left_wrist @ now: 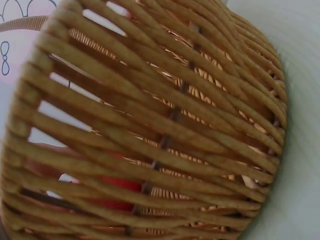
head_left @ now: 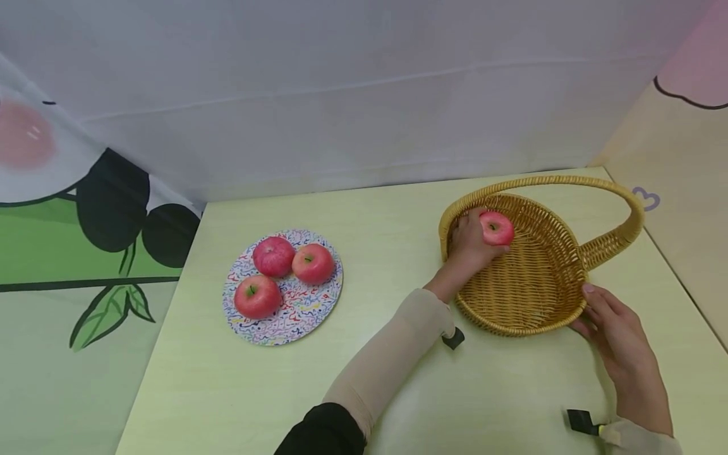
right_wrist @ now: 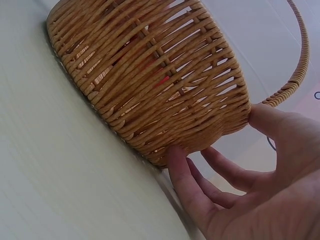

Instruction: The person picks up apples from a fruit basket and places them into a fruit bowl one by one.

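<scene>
A round wicker basket (head_left: 526, 278) with an arched handle (head_left: 560, 181) stands at the right of the table. Inside it, by its left wall, my left hand (head_left: 471, 243) holds a red apple (head_left: 497, 229), thumb on the near side. Through gaps in the weave, the left wrist view shows part of the red apple (left_wrist: 117, 192). My right hand (head_left: 617, 332) grips the basket's right side; in the right wrist view its thumb is at the rim and a fingertip (right_wrist: 176, 155) touches the outer wall low down. Basketwork hides most of the left hand in the left wrist view.
Left of the basket lies a round patterned plate (head_left: 307, 313) bearing three red apples, one of them the nearest apple (head_left: 258, 297). The pale table (head_left: 227, 398) meets a white cloth backdrop (head_left: 341, 139) behind, with printed cloth at the left.
</scene>
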A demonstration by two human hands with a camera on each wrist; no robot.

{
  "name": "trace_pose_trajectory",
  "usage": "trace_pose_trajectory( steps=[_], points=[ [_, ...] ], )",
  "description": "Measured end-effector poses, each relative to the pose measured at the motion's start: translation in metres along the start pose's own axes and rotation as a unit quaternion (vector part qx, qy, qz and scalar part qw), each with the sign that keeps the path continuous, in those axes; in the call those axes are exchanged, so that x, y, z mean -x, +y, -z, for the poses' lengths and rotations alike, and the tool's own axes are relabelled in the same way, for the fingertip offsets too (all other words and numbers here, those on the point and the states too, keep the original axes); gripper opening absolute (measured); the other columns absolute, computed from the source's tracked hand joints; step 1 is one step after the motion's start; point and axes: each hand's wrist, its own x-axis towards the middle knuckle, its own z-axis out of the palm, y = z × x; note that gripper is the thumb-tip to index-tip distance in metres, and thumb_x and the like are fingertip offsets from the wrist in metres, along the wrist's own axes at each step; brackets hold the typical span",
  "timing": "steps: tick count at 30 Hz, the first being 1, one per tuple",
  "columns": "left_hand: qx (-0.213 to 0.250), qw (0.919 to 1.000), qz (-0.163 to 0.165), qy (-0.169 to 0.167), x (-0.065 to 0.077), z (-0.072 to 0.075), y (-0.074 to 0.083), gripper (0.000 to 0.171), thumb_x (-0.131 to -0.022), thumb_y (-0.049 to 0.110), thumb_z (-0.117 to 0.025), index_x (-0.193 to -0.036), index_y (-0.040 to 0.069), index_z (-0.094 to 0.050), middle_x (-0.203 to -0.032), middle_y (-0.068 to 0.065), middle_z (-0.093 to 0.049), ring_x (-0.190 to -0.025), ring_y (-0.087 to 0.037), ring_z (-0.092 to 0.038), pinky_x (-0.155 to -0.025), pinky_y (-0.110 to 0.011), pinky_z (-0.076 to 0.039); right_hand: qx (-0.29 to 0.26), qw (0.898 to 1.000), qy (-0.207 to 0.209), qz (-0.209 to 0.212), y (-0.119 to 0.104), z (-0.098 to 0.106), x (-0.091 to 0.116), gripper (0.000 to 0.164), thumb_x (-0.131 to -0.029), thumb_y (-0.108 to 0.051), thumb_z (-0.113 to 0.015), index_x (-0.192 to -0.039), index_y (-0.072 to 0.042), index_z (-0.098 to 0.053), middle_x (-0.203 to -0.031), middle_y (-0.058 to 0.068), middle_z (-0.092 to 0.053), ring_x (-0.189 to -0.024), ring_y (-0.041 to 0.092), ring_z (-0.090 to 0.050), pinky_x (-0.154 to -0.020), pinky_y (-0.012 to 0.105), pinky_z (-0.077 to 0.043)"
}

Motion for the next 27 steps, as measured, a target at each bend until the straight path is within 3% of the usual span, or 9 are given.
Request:
trace_pose_trajectory(
  steps=[13, 21, 27],
  points=[
    [-0.025, 0.998, -0.055, -0.022, 0.0001, -0.0002, -0.002, 0.091, -0.077, 0.026, -0.094, -0.15, 0.021, -0.042, -0.138, -0.001, -0.055, -0.124, -0.017, -0.056, -0.097, -0.026, -0.052, -0.006, 1.0, -0.001, 0.002, 0.0008, 0.0005, -0.0009, 0.022, -0.11, -0.02, -0.051, -0.119, -0.019, -0.071, -0.112, -0.011, -0.073, -0.099, 0.002, -0.073, -0.077, 0.021, -0.063],
    [-0.024, 0.9973, -0.066, -0.023, 0.0012, -0.0007, -0.0029, 0.087, -0.078, 0.025, -0.093, -0.149, 0.021, -0.043, -0.137, -0.001, -0.056, -0.123, -0.015, -0.056, -0.097, -0.026, -0.052, -0.001, 1.0, -0.001, 0.006, 0.0012, 0.0005, -0.0003, 0.022, -0.11, -0.019, -0.051, -0.119, -0.019, -0.071, -0.112, -0.012, -0.074, -0.099, 0.002, -0.073, -0.077, 0.021, -0.062],
    [-0.014, 0.997, -0.073, -0.024, 0.004, -0.0001, -0.0038, 0.083, -0.079, 0.025, -0.093, -0.148, 0.02, -0.046, -0.132, 0.0, -0.059, -0.115, -0.013, -0.058, -0.089, -0.024, -0.051, -0.001, 1.0, 0.001, 0.004, 0.0013, 0.001, -0.0003, 0.022, -0.11, -0.02, -0.051, -0.119, -0.019, -0.071, -0.112, -0.011, -0.074, -0.099, 0.003, -0.073, -0.076, 0.022, -0.063]
  ],
)
